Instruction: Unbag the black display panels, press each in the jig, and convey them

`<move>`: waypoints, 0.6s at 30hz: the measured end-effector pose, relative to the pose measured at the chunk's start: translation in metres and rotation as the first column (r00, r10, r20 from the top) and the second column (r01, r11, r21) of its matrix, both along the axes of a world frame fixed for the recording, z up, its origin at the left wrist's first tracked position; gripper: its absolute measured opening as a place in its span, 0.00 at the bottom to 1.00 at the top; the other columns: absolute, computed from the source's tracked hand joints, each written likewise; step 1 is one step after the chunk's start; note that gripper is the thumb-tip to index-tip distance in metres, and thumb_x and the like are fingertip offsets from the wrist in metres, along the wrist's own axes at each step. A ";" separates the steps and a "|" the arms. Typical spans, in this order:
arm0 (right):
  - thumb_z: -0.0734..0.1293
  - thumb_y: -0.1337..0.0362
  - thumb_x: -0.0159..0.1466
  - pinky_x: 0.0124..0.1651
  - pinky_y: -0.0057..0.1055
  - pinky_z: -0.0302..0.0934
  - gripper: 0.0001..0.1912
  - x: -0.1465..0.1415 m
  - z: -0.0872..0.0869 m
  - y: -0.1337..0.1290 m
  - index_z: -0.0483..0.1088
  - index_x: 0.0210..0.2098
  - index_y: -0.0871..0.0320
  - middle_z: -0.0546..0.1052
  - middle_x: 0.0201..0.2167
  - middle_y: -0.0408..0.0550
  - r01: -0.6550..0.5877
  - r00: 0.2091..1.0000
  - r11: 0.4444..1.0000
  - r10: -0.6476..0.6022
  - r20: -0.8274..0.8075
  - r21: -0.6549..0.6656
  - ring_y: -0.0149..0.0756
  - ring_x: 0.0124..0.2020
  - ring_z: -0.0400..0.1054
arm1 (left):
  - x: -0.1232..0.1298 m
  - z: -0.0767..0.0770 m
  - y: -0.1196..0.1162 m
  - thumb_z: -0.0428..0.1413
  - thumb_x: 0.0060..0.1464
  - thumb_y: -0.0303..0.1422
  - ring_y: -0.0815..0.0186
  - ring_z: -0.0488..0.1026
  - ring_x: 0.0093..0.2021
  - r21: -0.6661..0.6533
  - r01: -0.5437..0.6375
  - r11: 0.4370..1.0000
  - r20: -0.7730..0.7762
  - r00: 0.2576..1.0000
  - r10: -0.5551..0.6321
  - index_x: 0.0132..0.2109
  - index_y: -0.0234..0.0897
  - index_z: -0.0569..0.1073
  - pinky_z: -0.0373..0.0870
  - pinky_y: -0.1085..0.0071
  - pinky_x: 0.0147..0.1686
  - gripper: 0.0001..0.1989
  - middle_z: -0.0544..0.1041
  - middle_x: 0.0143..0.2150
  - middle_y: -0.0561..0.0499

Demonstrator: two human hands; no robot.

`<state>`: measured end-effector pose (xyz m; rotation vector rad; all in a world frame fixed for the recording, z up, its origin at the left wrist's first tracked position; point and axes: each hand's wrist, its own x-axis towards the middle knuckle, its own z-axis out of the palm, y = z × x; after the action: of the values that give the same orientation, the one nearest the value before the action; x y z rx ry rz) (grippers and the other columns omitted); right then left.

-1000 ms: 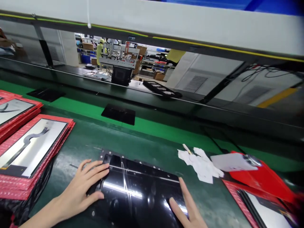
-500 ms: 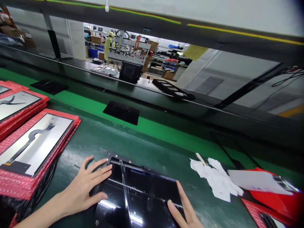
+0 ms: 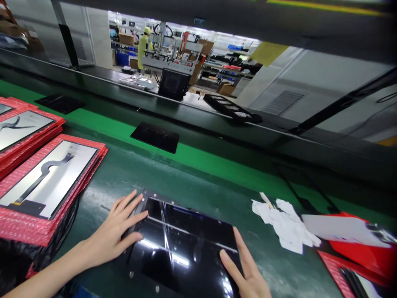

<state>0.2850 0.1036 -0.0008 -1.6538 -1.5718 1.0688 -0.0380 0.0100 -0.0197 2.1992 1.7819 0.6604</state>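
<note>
A glossy black panel point(image 3: 186, 244) sits in a dark frame point(image 3: 131, 265) with round metallic dots, low in the middle of the view. Over the frame's left edge, my left hand point(image 3: 114, 229) has its fingers spread, the tips touching the frame and panel border. My right hand point(image 3: 246, 269) grips the panel's right edge, thumb on the glossy face and fingers along the side. Light streaks reflect across the panel.
Red bubble-wrap stacks point(image 3: 27, 227) bearing display panels stand at left. Dark flat panels point(image 3: 155, 137) lie on the green strip. White cloths point(image 3: 290, 231) and a red item point(image 3: 356, 248) are at right. A person in yellow point(image 3: 142, 47) stands far behind.
The view has tilted down and the background has shifted up. The fingers of my left hand have moved slightly along the frame's edge. My right hand keeps its hold on the panel.
</note>
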 end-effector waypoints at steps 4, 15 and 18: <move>0.68 0.40 0.58 0.70 0.45 0.39 0.45 0.002 0.001 0.002 0.50 0.70 0.43 0.50 0.71 0.36 0.065 0.997 0.990 -0.071 -0.039 -0.125 0.48 0.71 0.40 | 0.003 -0.006 -0.004 0.43 0.69 0.33 0.56 0.35 0.74 -0.141 -0.028 0.990 0.077 0.996 0.040 0.72 0.47 0.47 0.49 0.46 0.68 0.27 0.43 0.75 0.48; 0.70 0.40 0.55 0.68 0.45 0.49 0.46 -0.006 0.004 -0.007 0.54 0.69 0.44 0.53 0.70 0.36 0.151 0.986 0.983 -0.157 -0.055 -0.108 0.51 0.70 0.45 | 0.002 -0.003 -0.005 0.41 0.68 0.26 0.47 0.26 0.73 -0.146 0.105 0.984 0.037 0.994 -0.101 0.72 0.53 0.44 0.43 0.37 0.66 0.30 0.22 0.74 0.49; 0.70 0.41 0.56 0.68 0.44 0.50 0.46 -0.006 0.003 -0.008 0.53 0.69 0.44 0.53 0.70 0.36 0.135 0.988 0.987 -0.140 -0.059 -0.082 0.50 0.70 0.45 | 0.000 0.001 -0.005 0.43 0.68 0.28 0.45 0.25 0.72 -0.165 0.129 0.978 0.015 0.992 -0.128 0.72 0.54 0.44 0.45 0.36 0.65 0.30 0.21 0.73 0.48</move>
<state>0.2794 0.0953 0.0027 -1.7350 -1.3690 1.1118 -0.0377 0.0053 -0.0189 2.1761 1.6129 0.4708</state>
